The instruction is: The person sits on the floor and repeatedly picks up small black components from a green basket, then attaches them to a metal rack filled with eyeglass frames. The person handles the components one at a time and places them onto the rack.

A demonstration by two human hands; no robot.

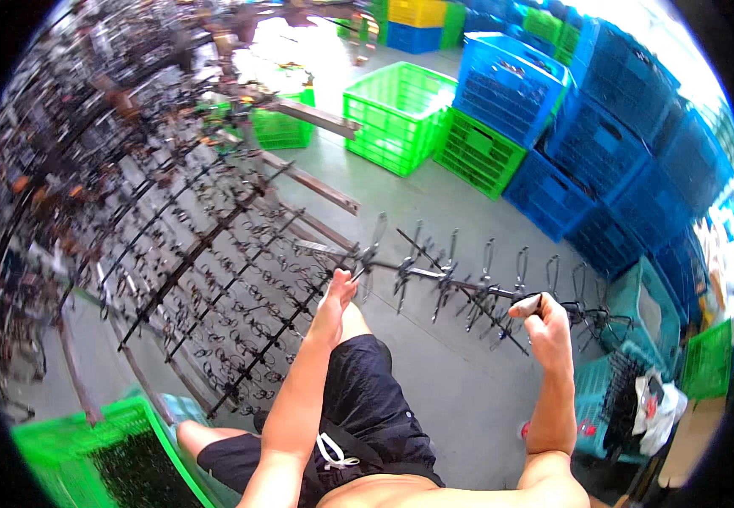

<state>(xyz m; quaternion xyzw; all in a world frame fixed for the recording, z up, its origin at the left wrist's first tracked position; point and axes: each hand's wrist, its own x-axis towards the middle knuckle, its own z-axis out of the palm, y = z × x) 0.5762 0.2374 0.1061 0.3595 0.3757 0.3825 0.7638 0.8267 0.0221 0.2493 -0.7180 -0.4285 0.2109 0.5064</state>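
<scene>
A long dark hanging rack, a rod with wire hooks standing out on both sides, slants across in front of me above the floor. My left hand is at its left end, fingers pressed together against the metal; what lies inside the fingers is partly hidden. Farther along, my right hand is closed around the rod, with a greyish covering on one digit. More hook racks lie side by side to the left of my left hand, on metal bars.
Hung metal parts fill the far left. Green crates and stacked blue crates line the back and right. A green crate of dark pieces is at my lower left. Teal baskets and a white bag stand at right.
</scene>
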